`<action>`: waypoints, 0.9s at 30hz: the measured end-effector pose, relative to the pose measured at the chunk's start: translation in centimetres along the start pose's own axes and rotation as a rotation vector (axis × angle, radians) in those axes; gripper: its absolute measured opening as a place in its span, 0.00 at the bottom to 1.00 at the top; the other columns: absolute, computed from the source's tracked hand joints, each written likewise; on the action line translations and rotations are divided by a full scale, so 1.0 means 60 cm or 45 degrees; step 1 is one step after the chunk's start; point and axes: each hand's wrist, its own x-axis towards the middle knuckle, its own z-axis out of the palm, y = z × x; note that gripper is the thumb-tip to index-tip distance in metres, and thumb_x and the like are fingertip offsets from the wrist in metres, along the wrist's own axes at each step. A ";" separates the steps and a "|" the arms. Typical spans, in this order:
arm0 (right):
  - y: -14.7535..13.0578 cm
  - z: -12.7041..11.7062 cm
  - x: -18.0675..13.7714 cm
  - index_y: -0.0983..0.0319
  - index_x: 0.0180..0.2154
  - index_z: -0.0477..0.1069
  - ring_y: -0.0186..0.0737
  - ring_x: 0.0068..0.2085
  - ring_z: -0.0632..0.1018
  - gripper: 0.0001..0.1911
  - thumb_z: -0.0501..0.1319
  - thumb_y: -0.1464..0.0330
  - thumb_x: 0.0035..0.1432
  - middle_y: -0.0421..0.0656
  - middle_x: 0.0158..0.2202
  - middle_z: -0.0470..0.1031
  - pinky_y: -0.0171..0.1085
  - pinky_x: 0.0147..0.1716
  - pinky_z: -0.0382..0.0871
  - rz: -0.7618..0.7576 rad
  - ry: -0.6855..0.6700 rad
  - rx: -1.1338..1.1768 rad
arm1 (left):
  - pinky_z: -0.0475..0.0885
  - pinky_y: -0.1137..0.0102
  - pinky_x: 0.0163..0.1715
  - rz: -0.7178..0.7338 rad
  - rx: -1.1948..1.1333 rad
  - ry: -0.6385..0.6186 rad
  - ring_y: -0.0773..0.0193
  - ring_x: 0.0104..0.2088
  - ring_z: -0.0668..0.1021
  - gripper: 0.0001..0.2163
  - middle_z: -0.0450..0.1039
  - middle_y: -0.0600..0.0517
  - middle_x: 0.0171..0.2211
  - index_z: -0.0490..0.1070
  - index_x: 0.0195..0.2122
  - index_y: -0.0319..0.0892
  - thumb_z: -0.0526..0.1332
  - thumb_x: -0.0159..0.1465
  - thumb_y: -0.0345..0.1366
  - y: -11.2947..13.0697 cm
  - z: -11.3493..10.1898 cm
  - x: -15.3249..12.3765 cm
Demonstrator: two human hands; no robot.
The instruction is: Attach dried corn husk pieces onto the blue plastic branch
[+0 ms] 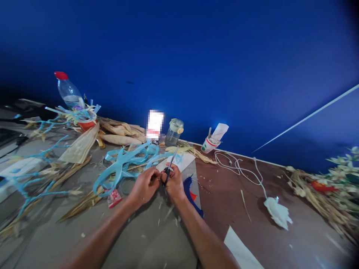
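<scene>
My right hand (175,184) is closed round the black handles of a pair of scissors (170,166), whose blades point up and away toward the wall. Right beside it, my left hand (145,185) pinches something small that I cannot make out, held against the scissors. Both hands hover over a grey mat (140,239). Light blue ribbon loops (126,162) lie just beyond the left hand. A blue glue gun (192,196) lies under the right wrist.
Dried corn husks (81,147) and blue wired stems (33,186) spread to the left, with a plastic bottle (68,91) behind. A glass jar (174,131), a paper cup (209,144), a white cable (241,168) and a white husk flower (277,213) are further right. Dried flowers (328,190) pile at the far right.
</scene>
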 end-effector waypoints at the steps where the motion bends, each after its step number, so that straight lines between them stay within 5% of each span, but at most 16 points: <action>1: 0.000 -0.002 0.000 0.61 0.40 0.63 0.31 0.22 0.72 0.22 0.65 0.68 0.40 0.34 0.23 0.72 0.31 0.23 0.66 -0.005 0.012 -0.004 | 0.62 0.70 0.29 0.031 -0.013 0.009 0.65 0.26 0.67 0.02 0.67 0.54 0.23 0.66 0.23 0.43 0.58 0.52 0.32 0.002 0.000 -0.002; 4: 0.000 -0.008 0.001 0.60 0.41 0.62 0.30 0.23 0.71 0.21 0.64 0.68 0.42 0.33 0.24 0.71 0.30 0.24 0.65 -0.067 0.032 -0.075 | 0.64 0.71 0.28 -0.029 -0.229 0.107 0.66 0.25 0.69 0.03 0.69 0.53 0.25 0.68 0.27 0.43 0.60 0.55 0.35 0.001 -0.008 0.002; 8: 0.001 -0.009 0.001 0.60 0.43 0.61 0.31 0.26 0.73 0.21 0.63 0.69 0.44 0.35 0.27 0.71 0.31 0.26 0.67 -0.174 0.058 -0.210 | 0.66 0.71 0.27 -0.222 -0.684 0.489 0.67 0.25 0.71 0.08 0.68 0.55 0.24 0.67 0.32 0.44 0.62 0.56 0.42 -0.015 -0.032 0.022; 11: 0.002 -0.007 -0.001 0.60 0.47 0.61 0.32 0.29 0.73 0.23 0.63 0.68 0.47 0.40 0.33 0.73 0.33 0.28 0.68 -0.263 0.067 -0.308 | 0.66 0.73 0.28 -0.213 -0.798 0.615 0.69 0.27 0.70 0.11 0.68 0.56 0.27 0.68 0.32 0.44 0.66 0.53 0.43 -0.025 -0.042 0.032; 15: 0.000 -0.005 -0.004 0.61 0.51 0.61 0.28 0.26 0.70 0.27 0.63 0.67 0.49 0.44 0.43 0.72 0.32 0.26 0.67 -0.327 0.101 -0.405 | 0.67 0.72 0.31 -0.208 -0.725 0.526 0.68 0.28 0.71 0.10 0.68 0.56 0.26 0.69 0.31 0.44 0.66 0.53 0.42 -0.025 -0.033 0.030; 20: -0.003 -0.004 0.000 0.61 0.46 0.66 0.32 0.28 0.73 0.23 0.65 0.65 0.47 0.39 0.30 0.74 0.33 0.29 0.69 -0.257 0.047 -0.180 | 0.68 0.69 0.35 -0.138 -0.526 0.416 0.65 0.31 0.73 0.07 0.71 0.53 0.29 0.67 0.30 0.43 0.63 0.53 0.37 -0.025 -0.011 0.017; 27: -0.006 -0.001 0.002 0.62 0.45 0.65 0.34 0.29 0.76 0.24 0.66 0.66 0.44 0.38 0.28 0.74 0.33 0.30 0.70 -0.232 0.068 -0.081 | 0.67 0.68 0.41 0.136 -0.086 0.323 0.62 0.36 0.74 0.01 0.73 0.50 0.31 0.66 0.28 0.43 0.57 0.57 0.31 -0.028 0.006 0.001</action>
